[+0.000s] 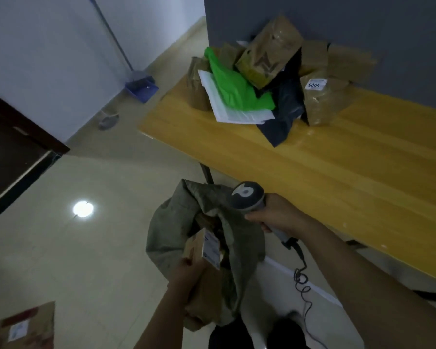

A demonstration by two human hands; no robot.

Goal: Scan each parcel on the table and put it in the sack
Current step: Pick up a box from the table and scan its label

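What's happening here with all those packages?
A person is sorting parcels. The left hand holds a brown parcel with a white label at the open mouth of a grey sack. The right hand grips a handheld scanner beside it. A pile of parcels sits on the yellow table.

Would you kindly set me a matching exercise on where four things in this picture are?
Things:
1 scanner
2 labelled brown parcel
3 green bag
4 blue dustpan

Places:
A on the pile on the table
B in the left hand, at the mouth of the sack
C on the floor by the white wall
D in the right hand

Pairs: 1-D, 2-B, 3-A, 4-C
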